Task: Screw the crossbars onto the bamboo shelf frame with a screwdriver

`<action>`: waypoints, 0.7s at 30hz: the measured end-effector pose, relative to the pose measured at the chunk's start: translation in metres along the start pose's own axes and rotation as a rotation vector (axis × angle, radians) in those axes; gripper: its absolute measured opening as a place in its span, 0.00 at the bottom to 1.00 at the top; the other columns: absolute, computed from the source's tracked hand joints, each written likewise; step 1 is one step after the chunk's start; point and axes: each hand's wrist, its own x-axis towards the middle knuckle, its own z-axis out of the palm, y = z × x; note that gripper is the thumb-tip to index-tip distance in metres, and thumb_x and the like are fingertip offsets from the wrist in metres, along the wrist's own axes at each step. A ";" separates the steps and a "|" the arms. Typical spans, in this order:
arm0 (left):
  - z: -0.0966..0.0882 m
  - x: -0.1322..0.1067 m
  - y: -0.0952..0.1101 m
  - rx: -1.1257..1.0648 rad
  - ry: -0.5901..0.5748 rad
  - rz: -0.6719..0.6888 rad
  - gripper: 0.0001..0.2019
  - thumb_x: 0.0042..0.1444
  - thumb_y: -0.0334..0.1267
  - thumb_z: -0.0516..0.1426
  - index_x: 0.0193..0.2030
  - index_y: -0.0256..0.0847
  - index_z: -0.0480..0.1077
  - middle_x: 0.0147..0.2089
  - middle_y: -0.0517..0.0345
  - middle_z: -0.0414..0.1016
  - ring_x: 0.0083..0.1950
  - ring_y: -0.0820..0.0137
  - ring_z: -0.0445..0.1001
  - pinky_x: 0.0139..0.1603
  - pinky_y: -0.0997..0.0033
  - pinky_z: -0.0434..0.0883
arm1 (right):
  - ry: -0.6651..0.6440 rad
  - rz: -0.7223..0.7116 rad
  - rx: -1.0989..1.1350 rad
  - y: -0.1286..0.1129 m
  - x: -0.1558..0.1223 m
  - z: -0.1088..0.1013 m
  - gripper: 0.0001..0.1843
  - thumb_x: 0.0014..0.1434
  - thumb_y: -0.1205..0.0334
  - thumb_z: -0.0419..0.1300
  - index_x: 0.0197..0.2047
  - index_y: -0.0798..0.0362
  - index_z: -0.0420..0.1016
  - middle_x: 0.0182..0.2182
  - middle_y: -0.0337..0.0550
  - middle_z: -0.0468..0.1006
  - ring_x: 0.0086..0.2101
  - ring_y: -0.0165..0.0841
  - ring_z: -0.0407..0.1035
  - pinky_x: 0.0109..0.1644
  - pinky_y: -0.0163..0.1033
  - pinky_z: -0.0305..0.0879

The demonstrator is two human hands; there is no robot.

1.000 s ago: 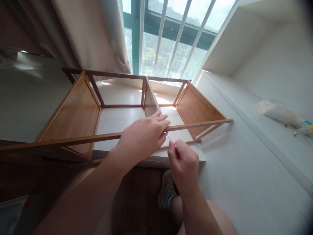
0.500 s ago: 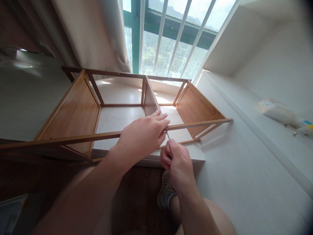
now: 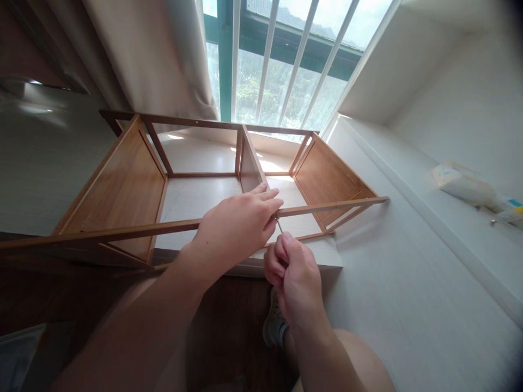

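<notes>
A brown wooden frame point(image 3: 335, 207) with side panels and a middle divider point(image 3: 250, 158) stands on a pale ledge. My left hand point(image 3: 241, 218) lies over the front rail where the divider meets it, its fingers over the top and its thumb lower down, gripping the wood. Just below and to the right, my right hand point(image 3: 296, 267) is closed round a thin metal hex key point(image 3: 280, 225); its grip end is hidden in my fingers. The key's tip meets the underside of the rail beside my left thumb, at a small metal fastener.
Behind the frame is a barred window point(image 3: 286, 71), with a curtain point(image 3: 155, 54) to its left. A pale wall panel point(image 3: 408, 261) and a shelf with plastic bags point(image 3: 466, 182) are on the right. My shoe point(image 3: 273, 321) is on the dark floor below.
My right hand has turned slightly and shifted a little to the left with the hex key. My left hand keeps its place on the rail.
</notes>
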 end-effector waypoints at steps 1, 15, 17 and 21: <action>0.000 0.000 0.000 -0.001 -0.002 -0.001 0.16 0.65 0.35 0.48 0.55 0.44 0.71 0.65 0.59 0.68 0.70 0.66 0.61 0.58 0.61 0.74 | 0.008 -0.044 -0.107 0.002 0.001 -0.003 0.24 0.69 0.52 0.49 0.21 0.50 0.51 0.14 0.30 0.50 0.18 0.25 0.42 0.20 0.34 0.39; 0.000 0.000 0.001 -0.018 0.007 -0.003 0.15 0.64 0.34 0.49 0.53 0.45 0.72 0.65 0.62 0.69 0.69 0.64 0.62 0.57 0.60 0.74 | 0.100 -0.399 -1.222 -0.011 0.006 -0.022 0.21 0.71 0.56 0.43 0.25 0.51 0.55 0.19 0.35 0.60 0.23 0.30 0.52 0.30 0.39 0.41; 0.000 0.000 0.000 -0.023 0.009 -0.005 0.15 0.64 0.34 0.49 0.54 0.45 0.72 0.65 0.61 0.69 0.69 0.64 0.62 0.58 0.60 0.74 | 0.087 -0.398 -1.308 -0.015 0.005 -0.021 0.20 0.70 0.56 0.43 0.25 0.50 0.54 0.20 0.35 0.60 0.23 0.31 0.51 0.30 0.40 0.39; 0.000 0.000 0.000 -0.027 0.006 -0.013 0.15 0.64 0.35 0.49 0.53 0.45 0.72 0.65 0.60 0.69 0.69 0.63 0.63 0.58 0.59 0.74 | 0.085 -0.376 -1.396 -0.019 0.005 -0.019 0.20 0.70 0.56 0.41 0.26 0.50 0.55 0.20 0.37 0.61 0.24 0.32 0.51 0.31 0.40 0.39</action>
